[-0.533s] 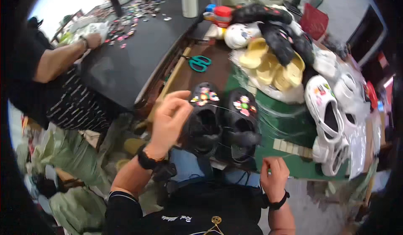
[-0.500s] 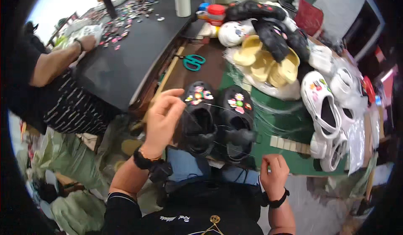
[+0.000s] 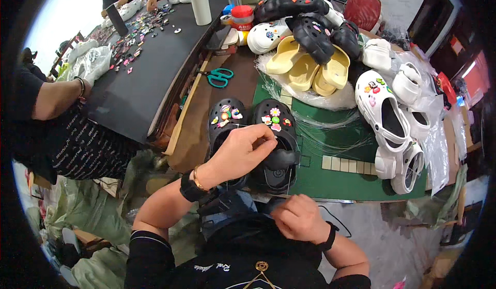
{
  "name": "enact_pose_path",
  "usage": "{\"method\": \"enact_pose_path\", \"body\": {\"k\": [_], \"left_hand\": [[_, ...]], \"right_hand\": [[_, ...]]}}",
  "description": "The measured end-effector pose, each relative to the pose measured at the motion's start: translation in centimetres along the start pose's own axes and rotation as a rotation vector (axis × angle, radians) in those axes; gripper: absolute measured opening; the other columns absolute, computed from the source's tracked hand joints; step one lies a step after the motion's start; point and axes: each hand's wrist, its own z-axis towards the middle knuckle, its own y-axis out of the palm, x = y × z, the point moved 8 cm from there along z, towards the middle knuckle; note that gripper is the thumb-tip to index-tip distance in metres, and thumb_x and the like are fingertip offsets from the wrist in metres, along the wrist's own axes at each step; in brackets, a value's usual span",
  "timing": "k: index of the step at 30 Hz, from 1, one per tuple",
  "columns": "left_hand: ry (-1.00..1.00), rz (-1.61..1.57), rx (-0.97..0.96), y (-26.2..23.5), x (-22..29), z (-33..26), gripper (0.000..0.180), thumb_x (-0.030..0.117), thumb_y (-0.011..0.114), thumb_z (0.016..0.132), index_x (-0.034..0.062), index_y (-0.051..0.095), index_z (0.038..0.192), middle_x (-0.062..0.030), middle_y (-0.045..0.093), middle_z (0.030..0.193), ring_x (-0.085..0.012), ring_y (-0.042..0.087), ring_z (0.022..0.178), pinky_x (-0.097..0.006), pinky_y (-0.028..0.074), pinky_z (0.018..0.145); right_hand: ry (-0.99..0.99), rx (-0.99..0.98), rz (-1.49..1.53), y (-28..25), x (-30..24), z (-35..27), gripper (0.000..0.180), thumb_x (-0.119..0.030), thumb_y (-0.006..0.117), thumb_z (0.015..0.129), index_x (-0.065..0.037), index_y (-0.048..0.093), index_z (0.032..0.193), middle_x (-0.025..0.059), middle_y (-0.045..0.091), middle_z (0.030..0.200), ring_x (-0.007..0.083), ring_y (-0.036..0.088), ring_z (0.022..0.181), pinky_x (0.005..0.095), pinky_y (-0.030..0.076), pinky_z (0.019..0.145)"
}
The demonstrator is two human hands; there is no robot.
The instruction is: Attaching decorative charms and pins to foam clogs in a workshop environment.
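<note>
Two black clogs [image 3: 276, 173] stand side by side before me, toes pointing away, with colourful flower and other charms on their toe tops. My left hand [image 3: 240, 152] is over them, thumb and forefinger pinched on what looks like a thin clear strand, its wrist hiding much of the left clog. Short faint pieces of strand show around the pair. Below the heels, close to my body, my right hand [image 3: 301, 217] is closed with fingers curled; what it holds, if anything, is hidden. A loose bundle of clear strands [image 3: 336, 131] lies right of the clogs.
Teal-handled scissors [image 3: 219, 77] lie beyond the clogs. Yellow clogs [image 3: 305, 72] and black ones are piled at the back. White clogs [image 3: 382, 108] stand at the right on the green mat [image 3: 315, 185]. Another person's arm [image 3: 59, 100] rests by the dark table [image 3: 129, 92].
My left hand has moved right, from beside the left clog to over the pair. My right hand has moved left toward the heels. The clogs now stand closer together.
</note>
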Motion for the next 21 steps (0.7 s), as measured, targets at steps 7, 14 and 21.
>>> {"method": "enact_pose_path", "body": {"k": [7,14,21], "left_hand": [[0.138,0.124,-0.144,2.1,0.1,1.8,0.018,0.012,0.057,0.095,-0.0016,0.063,0.106,-0.0121,0.070,0.094,-0.0156,0.064,0.082,-0.032,0.051,0.073],[0.006,0.049,-0.184,3.0,-1.3,3.5,0.017,0.014,0.058,0.096,-0.0023,0.062,0.098,-0.0099,0.071,0.088,-0.0153,0.068,0.080,-0.031,0.053,0.073],[-0.026,0.048,-0.203,2.8,-0.9,4.3,0.017,0.014,0.065,0.088,-0.0022,0.068,0.091,-0.0093,0.070,0.084,-0.0139,0.066,0.080,-0.029,0.052,0.074]], "right_hand": [[0.123,0.057,0.098,-0.1,3.6,0.9,0.015,-0.005,0.072,0.069,-0.007,0.062,0.079,0.0066,0.059,0.078,0.0266,0.059,0.069,0.0368,0.047,0.060],[0.098,0.095,-0.021,-0.8,4.9,1.9,0.019,0.000,0.070,0.065,-0.008,0.062,0.080,0.0056,0.061,0.079,0.0256,0.058,0.068,0.0361,0.046,0.061],[0.030,0.075,-0.073,-0.6,5.1,3.3,0.019,-0.002,0.071,0.066,-0.008,0.061,0.080,0.0064,0.056,0.076,0.0267,0.055,0.068,0.0371,0.044,0.060]]}}
